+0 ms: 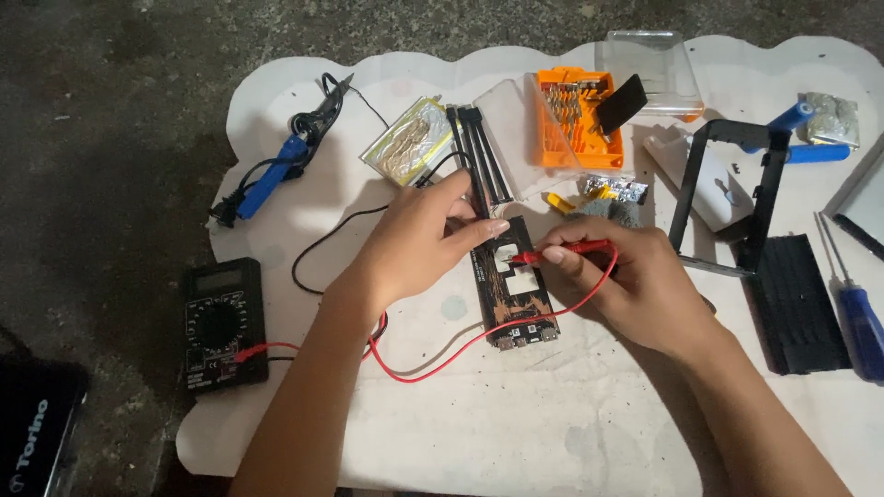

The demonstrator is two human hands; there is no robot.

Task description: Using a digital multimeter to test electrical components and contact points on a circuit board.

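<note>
A person sits over a white sheet (516,414) spread on a dark, rough floor (101,110). In the middle of the sheet lies a long dark circuit board (513,293), with small plugs at its near end.

The right hand (635,285) pinches a red probe (562,250) between its fingers (552,258), which are shut tight on it. The tip of the probe touches the board near a cut-out hole. A red wire (479,342) runs from the probe in a loop across the sheet to a black meter (221,322) on the left.

The left hand (414,244) rests on the top part of the board. Its fingers (474,228) are curled and pressed close together. A black wire (331,235) leads up under this hand, but I cannot tell if the fingers hold a second probe.

Just behind the left hand stand some thin black strips (479,152). Near them is an orange box of screwdriver bits (575,120) with a clear lid. A blue soldering iron (276,175) lies far to the left. A black frame (737,184) and a flat black ribbed piece (796,304) sit to the right, well apart from the hands. A blue-handled screwdriver (861,322) lies at the right edge.
</note>
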